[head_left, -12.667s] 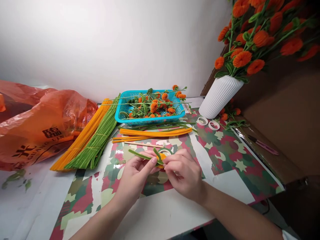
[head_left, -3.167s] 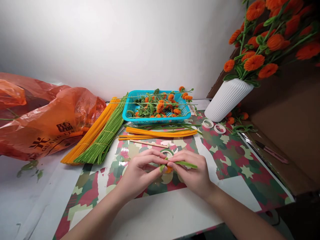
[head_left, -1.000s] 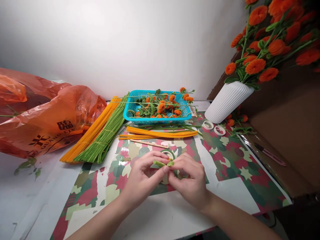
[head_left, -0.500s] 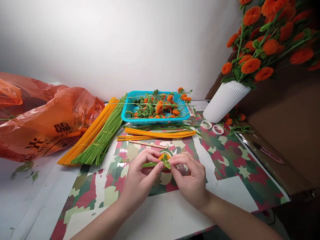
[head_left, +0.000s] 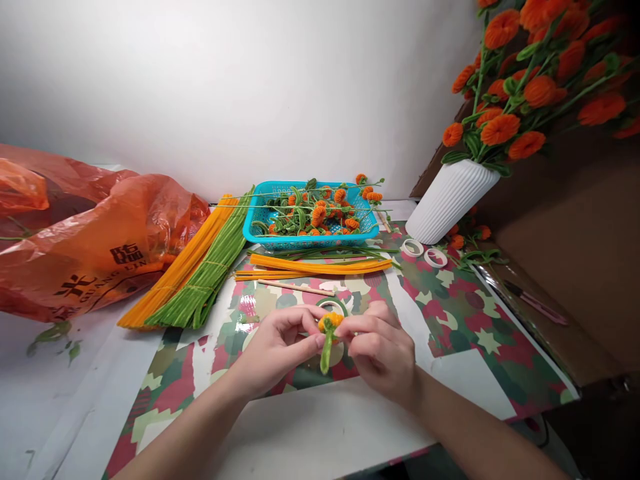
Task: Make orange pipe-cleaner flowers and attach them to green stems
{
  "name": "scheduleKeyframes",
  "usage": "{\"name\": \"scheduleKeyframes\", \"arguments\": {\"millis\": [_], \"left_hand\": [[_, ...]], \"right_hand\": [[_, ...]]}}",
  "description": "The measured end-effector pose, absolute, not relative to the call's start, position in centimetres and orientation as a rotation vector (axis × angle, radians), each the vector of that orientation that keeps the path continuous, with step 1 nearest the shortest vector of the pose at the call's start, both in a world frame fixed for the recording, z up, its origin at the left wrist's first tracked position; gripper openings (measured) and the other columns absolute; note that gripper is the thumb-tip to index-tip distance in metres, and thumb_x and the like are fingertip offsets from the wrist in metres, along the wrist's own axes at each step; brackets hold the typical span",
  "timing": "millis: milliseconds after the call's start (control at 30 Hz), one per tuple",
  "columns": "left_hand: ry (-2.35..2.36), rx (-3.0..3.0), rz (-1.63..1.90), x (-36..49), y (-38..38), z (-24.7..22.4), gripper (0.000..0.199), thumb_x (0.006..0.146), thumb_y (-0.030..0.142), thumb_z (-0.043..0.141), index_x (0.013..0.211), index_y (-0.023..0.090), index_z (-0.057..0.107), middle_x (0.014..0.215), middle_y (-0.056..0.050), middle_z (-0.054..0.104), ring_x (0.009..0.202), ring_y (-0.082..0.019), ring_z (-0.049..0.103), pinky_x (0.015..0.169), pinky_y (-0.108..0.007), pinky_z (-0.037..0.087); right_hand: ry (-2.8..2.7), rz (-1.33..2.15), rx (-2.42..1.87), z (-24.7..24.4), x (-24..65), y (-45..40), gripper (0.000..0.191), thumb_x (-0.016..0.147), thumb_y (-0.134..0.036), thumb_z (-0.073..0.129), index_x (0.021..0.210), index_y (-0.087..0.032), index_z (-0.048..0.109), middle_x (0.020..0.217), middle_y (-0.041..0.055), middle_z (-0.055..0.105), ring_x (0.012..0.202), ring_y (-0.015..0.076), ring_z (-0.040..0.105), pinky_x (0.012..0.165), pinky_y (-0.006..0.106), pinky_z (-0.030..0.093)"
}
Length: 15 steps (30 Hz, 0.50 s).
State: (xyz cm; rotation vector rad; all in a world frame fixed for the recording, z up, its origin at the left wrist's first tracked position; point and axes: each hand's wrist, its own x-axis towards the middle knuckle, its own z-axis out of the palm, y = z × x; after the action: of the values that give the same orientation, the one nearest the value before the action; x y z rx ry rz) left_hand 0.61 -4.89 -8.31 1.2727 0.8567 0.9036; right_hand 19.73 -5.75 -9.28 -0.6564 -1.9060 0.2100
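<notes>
Between my two hands is a small pipe-cleaner flower point(head_left: 330, 323), orange on top with a green stem hanging toward me. The thumb and fingers of my left hand point(head_left: 287, 343) pinch its left side. My right hand point(head_left: 383, 347) grips it from the right, fingers curled in. Just behind the flower lies a roll of green tape point(head_left: 332, 305), partly covered by it. A thin wooden stick point(head_left: 296, 288) rests beyond my hands, with loose orange pipe cleaners point(head_left: 320, 265) behind it.
A blue basket point(head_left: 311, 244) of flowers and leaves stands at the back. Left are bundles of orange pipe cleaners point(head_left: 175, 267) and green pipe cleaners point(head_left: 205, 280), beside an orange plastic bag point(head_left: 100, 247). Right are a white vase point(head_left: 453, 200) of flowers, white tape rolls point(head_left: 436, 258) and a cutter point(head_left: 537, 303).
The flower has turned in my fingers: its green stem pointed left before and now hangs down toward me. My right fingers have curled in more, and more of the green tape roll shows.
</notes>
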Motion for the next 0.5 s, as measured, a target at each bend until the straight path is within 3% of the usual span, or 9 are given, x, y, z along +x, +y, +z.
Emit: {"name": "scheduleKeyframes", "arguments": {"millis": [167, 300, 400, 500], "left_hand": [[1.062, 1.69, 1.235, 1.7, -5.9, -8.5, 0.018, 0.084, 0.015, 0.062, 0.066, 0.017, 0.059, 0.089, -0.007, 0.069, 0.08, -0.016, 0.066, 0.064, -0.024, 0.054], [1.108, 2.135, 1.525, 1.9, -6.3, -8.9, 0.019, 0.079, 0.0, 0.061, 0.073, 0.018, 0.056, 0.089, -0.005, 0.069, 0.079, -0.014, 0.068, 0.067, -0.023, 0.055], [1.0, 2.374, 1.623, 2.0, -6.2, -9.3, 0.021, 0.077, -0.004, 0.061, 0.079, 0.017, 0.057, 0.091, -0.008, 0.071, 0.084, -0.018, 0.069, 0.073, -0.027, 0.058], [0.897, 2.5, 1.664, 2.1, -6.1, -9.5, 0.022, 0.077, -0.004, 0.061, 0.085, 0.016, 0.06, 0.091, -0.009, 0.071, 0.087, -0.02, 0.069, 0.077, -0.031, 0.059]], "right_hand": [[-1.652, 0.517, -0.838, -9.6, 18.5, -6.2, 0.028, 0.083, -0.002, 0.059, 0.069, -0.022, 0.044, 0.083, -0.0009, 0.069, 0.072, 0.0141, 0.053, 0.067, 0.029, 0.042], [-1.173, 1.19, -0.929, -9.5, 17.4, -6.7, 0.034, 0.085, -0.019, 0.065, 0.065, -0.02, 0.038, 0.084, 0.0001, 0.063, 0.074, 0.0127, 0.055, 0.065, 0.026, 0.044], [-0.804, 1.596, -0.894, -8.9, 17.3, -6.7, 0.045, 0.076, -0.028, 0.077, 0.064, -0.019, 0.034, 0.073, -0.0034, 0.058, 0.064, 0.0079, 0.049, 0.059, 0.02, 0.04], [-0.507, 1.912, -0.919, -8.3, 17.8, -6.3, 0.054, 0.061, -0.024, 0.087, 0.064, -0.019, 0.033, 0.06, -0.0087, 0.048, 0.055, 0.0044, 0.042, 0.054, 0.015, 0.034]]}}
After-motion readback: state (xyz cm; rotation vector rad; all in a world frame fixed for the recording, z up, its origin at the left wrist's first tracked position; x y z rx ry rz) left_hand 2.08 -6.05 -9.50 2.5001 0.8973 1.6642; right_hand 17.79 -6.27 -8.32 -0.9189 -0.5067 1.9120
